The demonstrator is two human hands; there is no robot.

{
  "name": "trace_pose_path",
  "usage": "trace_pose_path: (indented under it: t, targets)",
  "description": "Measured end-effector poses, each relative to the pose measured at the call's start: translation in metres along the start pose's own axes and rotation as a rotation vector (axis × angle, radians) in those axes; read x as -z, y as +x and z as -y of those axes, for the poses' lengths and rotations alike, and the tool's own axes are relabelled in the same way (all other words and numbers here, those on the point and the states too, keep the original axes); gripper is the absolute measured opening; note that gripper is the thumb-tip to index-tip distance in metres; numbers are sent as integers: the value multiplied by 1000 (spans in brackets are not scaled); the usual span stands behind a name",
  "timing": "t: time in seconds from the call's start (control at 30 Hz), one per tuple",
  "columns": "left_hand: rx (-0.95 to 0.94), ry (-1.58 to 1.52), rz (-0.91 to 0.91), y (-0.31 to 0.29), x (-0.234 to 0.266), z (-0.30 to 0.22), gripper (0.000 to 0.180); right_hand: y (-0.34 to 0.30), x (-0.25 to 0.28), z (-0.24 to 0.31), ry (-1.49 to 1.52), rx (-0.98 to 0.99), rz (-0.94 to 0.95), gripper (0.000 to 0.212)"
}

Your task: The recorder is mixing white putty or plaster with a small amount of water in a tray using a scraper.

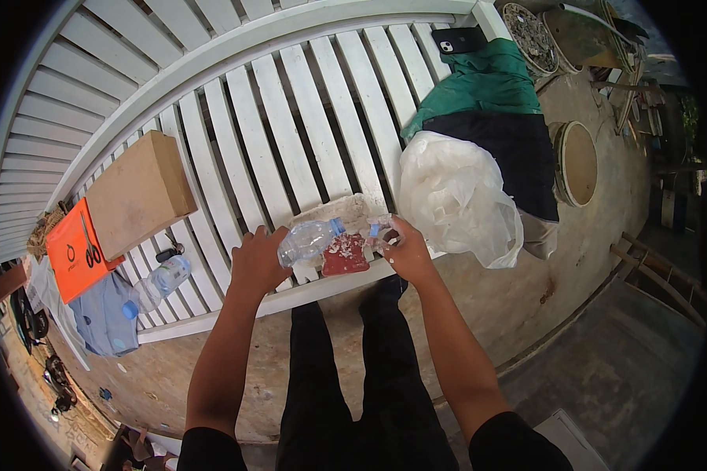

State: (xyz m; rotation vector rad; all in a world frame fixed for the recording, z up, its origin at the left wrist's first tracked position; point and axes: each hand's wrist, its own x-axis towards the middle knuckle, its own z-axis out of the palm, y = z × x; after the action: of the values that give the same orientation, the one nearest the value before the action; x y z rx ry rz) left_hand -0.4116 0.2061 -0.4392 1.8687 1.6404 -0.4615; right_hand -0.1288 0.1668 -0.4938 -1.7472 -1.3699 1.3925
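My left hand [261,259] is closed round the base end of a clear plastic bottle [308,242], which lies on its side with its blue neck [337,226] toward the right. My right hand [405,248] pinches a small clear plastic piece with a blue part [379,231]; its exact kind is hard to make out. The two pieces are held apart. Just below and between them is a flat red object [345,257] strewn with white flakes, at the bench's front edge. Behind it lies a whitish, dusty slab-like thing [334,210], partly hidden by the bottle.
Right of my hands, a white plastic bag [452,196] sits by dark and green cloth [483,86] and a phone [459,40]. Leftward on the slatted white bench [279,110] are a cardboard box [137,192], scissors [91,245] on an orange packet [72,250], and another bottle [165,276].
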Motion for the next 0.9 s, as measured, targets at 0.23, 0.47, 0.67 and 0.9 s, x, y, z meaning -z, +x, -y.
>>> trace_pose_path:
  t: [0.23, 0.47, 0.67, 0.9]
  targets:
    - [4, -11, 12, 3, 3, -9, 61, -1, -2, -3, 16, -35, 0, 34]
    - [0, 20, 0, 7, 5, -17, 61, 0, 0, -21, 54, 4, -46, 41]
    - [-3, 5, 4, 7, 3, -16, 62, -2, 3, -7, 19, -22, -23, 34]
    - [-25, -32, -20, 7, -3, -11, 64, -5, 4, 0, 58, 5, -19, 36]
